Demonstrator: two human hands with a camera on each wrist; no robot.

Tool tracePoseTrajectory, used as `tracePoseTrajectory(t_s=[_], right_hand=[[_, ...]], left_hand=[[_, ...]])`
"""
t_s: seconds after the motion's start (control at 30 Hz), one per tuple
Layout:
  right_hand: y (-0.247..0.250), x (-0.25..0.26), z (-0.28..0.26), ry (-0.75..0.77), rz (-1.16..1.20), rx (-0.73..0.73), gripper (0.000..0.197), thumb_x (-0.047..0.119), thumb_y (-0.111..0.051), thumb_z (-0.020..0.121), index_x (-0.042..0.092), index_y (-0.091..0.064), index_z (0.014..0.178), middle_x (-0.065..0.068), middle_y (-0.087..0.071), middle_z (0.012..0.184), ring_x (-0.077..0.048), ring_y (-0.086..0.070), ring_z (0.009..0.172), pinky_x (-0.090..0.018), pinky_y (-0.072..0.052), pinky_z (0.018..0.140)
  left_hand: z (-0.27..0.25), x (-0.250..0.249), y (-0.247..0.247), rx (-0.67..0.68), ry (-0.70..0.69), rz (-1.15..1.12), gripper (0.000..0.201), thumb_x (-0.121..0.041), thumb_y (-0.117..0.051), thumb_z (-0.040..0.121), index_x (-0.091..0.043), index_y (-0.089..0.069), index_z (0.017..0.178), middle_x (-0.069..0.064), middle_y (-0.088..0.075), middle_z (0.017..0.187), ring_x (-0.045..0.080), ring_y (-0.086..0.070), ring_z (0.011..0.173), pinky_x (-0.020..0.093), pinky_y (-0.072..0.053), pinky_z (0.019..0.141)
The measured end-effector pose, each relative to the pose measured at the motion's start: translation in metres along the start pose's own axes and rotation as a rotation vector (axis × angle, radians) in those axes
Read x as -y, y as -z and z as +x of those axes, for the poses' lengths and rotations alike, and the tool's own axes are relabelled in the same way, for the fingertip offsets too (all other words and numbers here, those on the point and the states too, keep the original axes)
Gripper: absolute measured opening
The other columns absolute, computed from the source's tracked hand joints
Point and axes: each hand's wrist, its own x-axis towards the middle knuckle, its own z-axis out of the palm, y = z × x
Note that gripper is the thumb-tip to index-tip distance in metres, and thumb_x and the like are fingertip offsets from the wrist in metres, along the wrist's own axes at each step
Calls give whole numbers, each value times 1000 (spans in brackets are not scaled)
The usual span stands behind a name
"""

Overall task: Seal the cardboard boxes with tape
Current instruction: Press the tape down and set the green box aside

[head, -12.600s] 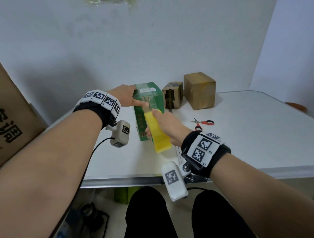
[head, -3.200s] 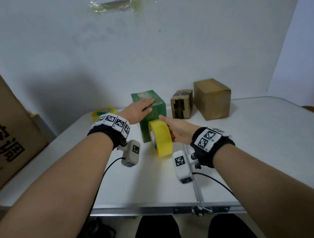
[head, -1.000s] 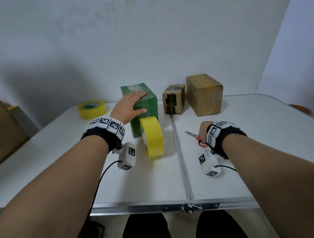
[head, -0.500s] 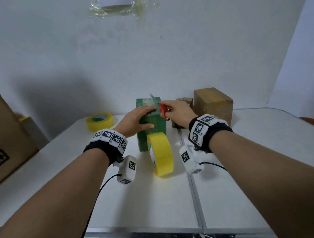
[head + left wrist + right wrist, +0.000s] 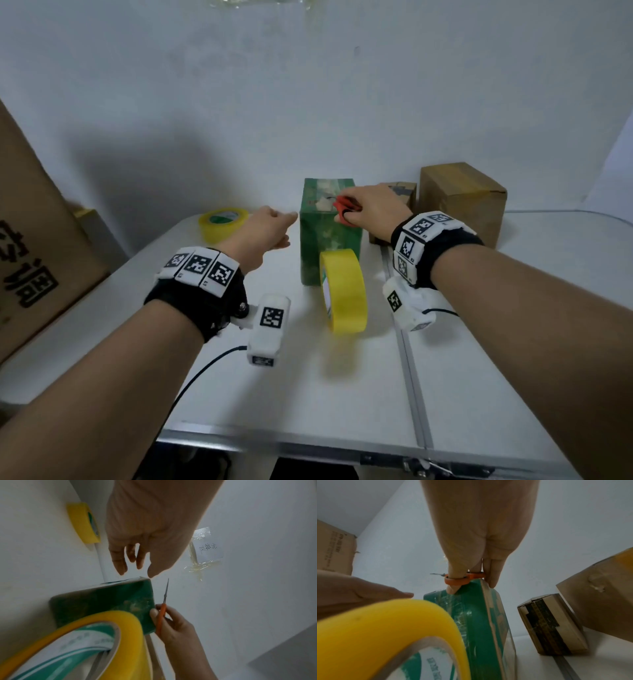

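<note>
We see the upright tape roll (image 5: 343, 290) standing just before the green box (image 5: 329, 240), blocking its front. Two brown boxes (image 5: 462, 200) crowd its right. The worktop (image 5: 513, 359) lies open nearer us on both sides.

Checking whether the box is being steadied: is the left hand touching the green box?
No. In the head view the left hand hovers open beside the green box, with a gap between them.

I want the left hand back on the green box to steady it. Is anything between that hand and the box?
Nothing visible: the left hand hovers open just left of the green box, only air between. The right hand with the scissors is at its top right.
</note>
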Motion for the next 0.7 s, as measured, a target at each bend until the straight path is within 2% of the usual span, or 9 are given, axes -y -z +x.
tracePoseTrajectory(t_s=[0.07,0.17,0.2,0.27,0.33,0.4,0.47,0.6,0.7], right_hand=[[-3,5,4,-27,-83,-5,20,36,-64,87,22,-51,80,-4,-60,81,-27,-60,81,-30,-41,67],[-5,15,6,-50,-189,-4,18,34,-60,91,16,-58,93,-12,-62,95,-33,-61,91,-31,-40,68],[-5,18,5,-50,-210,-8,20,32,-59,92,14,-60,98,-14,-63,99,-33,-61,93,-32,-39,68],[-4,24,3,-55,-242,-13,22,29,-59,93,11,-62,104,-14,-63,104,-33,-61,95,-32,-39,69],[-5,26,0,-57,-278,-3,22,25,-59,93,8,-61,108,-14,-62,105,-34,-62,97,-32,-40,70],[-6,25,-2,-56,-304,8,24,22,-59,93,6,-59,112,-15,-62,107,-34,-62,99,-34,-42,72],[-6,20,-2,-46,-308,4,26,22,-60,93,8,-58,114,-15,-62,109,-35,-61,101,-35,-44,74],[-3,21,-2,-54,-300,-11,21,24,-61,93,10,-61,108,-14,-61,108,-33,-61,99,-32,-41,70],[-4,29,0,-64,-322,-6,19,22,-58,94,9,-63,107,-13,-60,108,-32,-62,96,-31,-40,69]], left_hand=[[-21,2,-5,41,154,13,39,-40,-55,97,-1,-54,105,5,-53,85,18,-62,70,36,-59,82],[-55,-2,-19,363,354,-88,56,-55,-51,93,1,-50,102,21,-59,104,29,-69,79,34,-61,69],[-61,-3,-24,444,377,-78,59,-60,-50,91,-2,-48,103,24,-61,107,30,-69,82,33,-60,69],[-64,-2,-33,527,354,-66,56,-61,-51,90,-8,-53,106,21,-66,105,28,-68,84,33,-60,77],[-62,1,-41,507,320,-125,47,-51,-56,93,-9,-61,112,15,-69,106,23,-68,83,32,-57,82],[-60,4,-45,449,307,-193,40,-40,-61,93,-8,-63,118,12,-72,105,19,-69,79,28,-59,75],[-58,7,-43,436,288,-187,39,-37,-63,92,-7,-63,118,10,-73,103,17,-71,79,26,-60,72],[-57,6,-30,469,286,-109,31,-38,-63,92,-9,-66,103,6,-75,95,16,-71,81,26,-59,75],[-60,4,-23,483,304,-75,29,-38,-63,91,-10,-66,97,4,-76,87,13,-72,75,24,-60,70]])
